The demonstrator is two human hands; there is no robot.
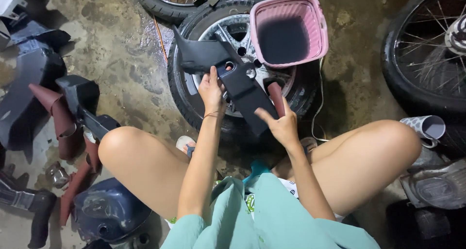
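1. Left hand (211, 90): closed round the upper middle of a black plastic panel (233, 79), thumb on the near face, fingers wrapped behind. It carries the panel's weight.
2. Right hand (281, 125): partly open, fingers spread, fingertips against the panel's lower end; a dark red piece (276, 97) stands just behind the fingers. Whether the hand grips that piece cannot be told.
3. Black plastic panel: long, angled, with a wider wing at upper left and a hole near the middle; held in the air between the knees, above a car wheel (233, 35).
4. Handling note, as a judgement: keep the left grip near the middle so the long end does not swing; let the right hand steady the lower end rather than squeeze, since thin moulded plastic may flex or crack.
5. Car wheel: lies flat on the wet concrete floor (121, 40), directly beneath the panel.
6. Pink basket (290, 29): rests on the wheel's far right edge, empty as far as shown.
7. Dark body panels (29, 84): heaped at the left, with dark red pieces among them.
8. Spoked wheel (427, 50): well apart, at the right.
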